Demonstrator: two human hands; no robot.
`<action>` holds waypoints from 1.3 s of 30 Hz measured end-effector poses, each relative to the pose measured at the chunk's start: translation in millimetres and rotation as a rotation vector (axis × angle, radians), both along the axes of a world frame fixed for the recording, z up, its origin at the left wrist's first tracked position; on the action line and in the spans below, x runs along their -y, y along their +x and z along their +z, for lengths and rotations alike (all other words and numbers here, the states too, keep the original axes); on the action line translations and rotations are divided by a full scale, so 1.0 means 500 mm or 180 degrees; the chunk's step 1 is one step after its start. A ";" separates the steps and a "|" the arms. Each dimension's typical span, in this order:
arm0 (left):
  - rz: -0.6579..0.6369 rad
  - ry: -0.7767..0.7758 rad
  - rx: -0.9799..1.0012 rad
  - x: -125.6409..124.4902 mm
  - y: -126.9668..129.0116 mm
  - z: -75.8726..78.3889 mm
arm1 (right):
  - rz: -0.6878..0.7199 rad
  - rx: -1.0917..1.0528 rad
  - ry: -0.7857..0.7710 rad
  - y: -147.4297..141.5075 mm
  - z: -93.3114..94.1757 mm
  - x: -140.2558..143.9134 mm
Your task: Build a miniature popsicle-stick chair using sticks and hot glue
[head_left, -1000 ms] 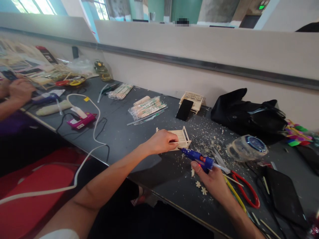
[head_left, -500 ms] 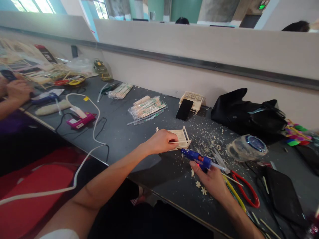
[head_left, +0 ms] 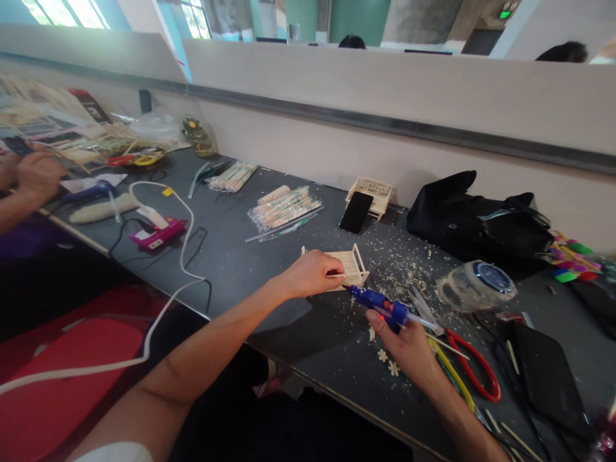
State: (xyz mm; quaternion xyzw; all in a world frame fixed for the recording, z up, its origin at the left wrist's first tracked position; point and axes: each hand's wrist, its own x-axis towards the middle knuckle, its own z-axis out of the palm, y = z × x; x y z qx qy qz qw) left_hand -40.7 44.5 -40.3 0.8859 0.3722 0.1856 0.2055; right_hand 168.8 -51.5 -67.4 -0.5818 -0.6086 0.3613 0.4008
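Glue could smear or burn a fingertip, I judge, since the right hand (head_left: 409,343) grips the blue glue gun (head_left: 380,307) (nozzle at centre frame) beside the left hand (head_left: 310,273) pinching the small wooden frame (head_left: 351,264).

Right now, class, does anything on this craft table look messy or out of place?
Yes. Wood shavings are strewn across the dark table beside the small stick model, which the left hand steadies.
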 end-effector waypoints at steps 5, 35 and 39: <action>-0.0011 0.0016 0.0045 0.000 0.000 0.000 | 0.0017 0.0053 0.0044 -0.003 -0.001 -0.003; -0.0056 -0.0002 -0.0024 -0.004 -0.001 -0.001 | 0.0088 0.0056 -0.0033 0.008 0.011 0.001; -0.0079 0.0016 0.0009 -0.003 -0.001 0.000 | 0.0072 -0.0018 -0.0040 0.008 0.008 0.001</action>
